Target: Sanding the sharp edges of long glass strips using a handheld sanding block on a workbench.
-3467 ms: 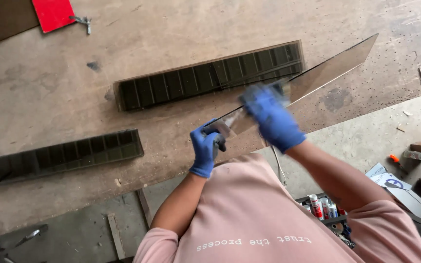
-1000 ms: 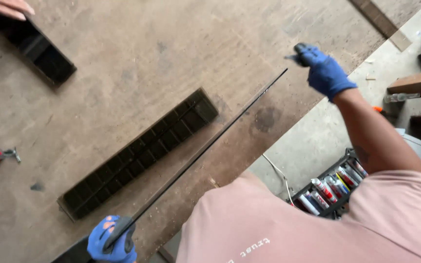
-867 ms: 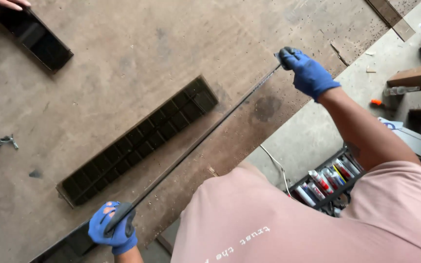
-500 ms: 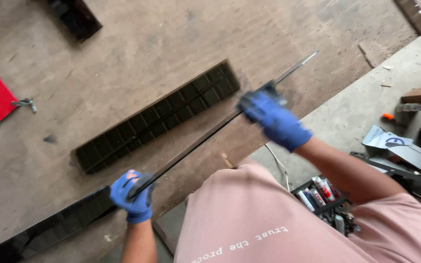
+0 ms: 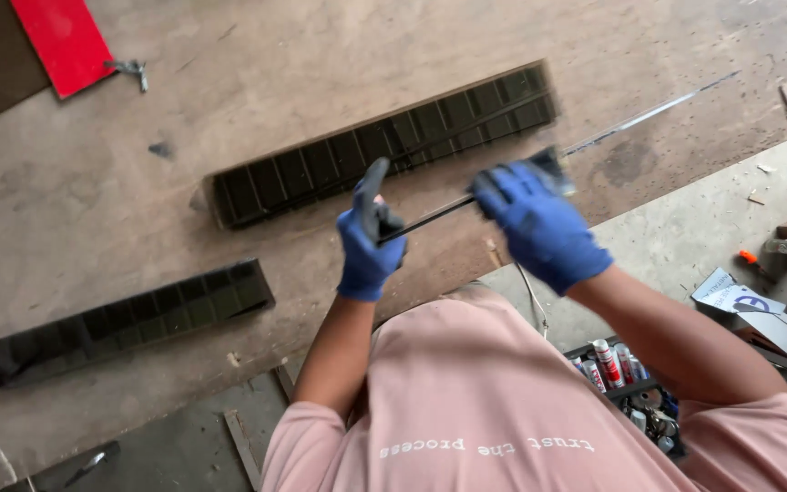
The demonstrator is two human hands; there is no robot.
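Note:
Both my hands wear blue gloves. My left hand grips the near end of a long thin dark strip that reaches out to the upper right over the brown worktable. My right hand is closed around the same strip a little farther along, with a small dark object pinched against it. Just beyond my hands lies a long black slatted grille. A second black grille lies to the lower left.
A red sheet with a small metal clamp beside it sits at the top left. Below the table edge, a crate of spray cans and tubes stands on the concrete floor, with scrap pieces and tools at the right.
My right hand has slid along the strip from its far end toward my left hand. The strip has swung from edge-on across the table to lying more level.

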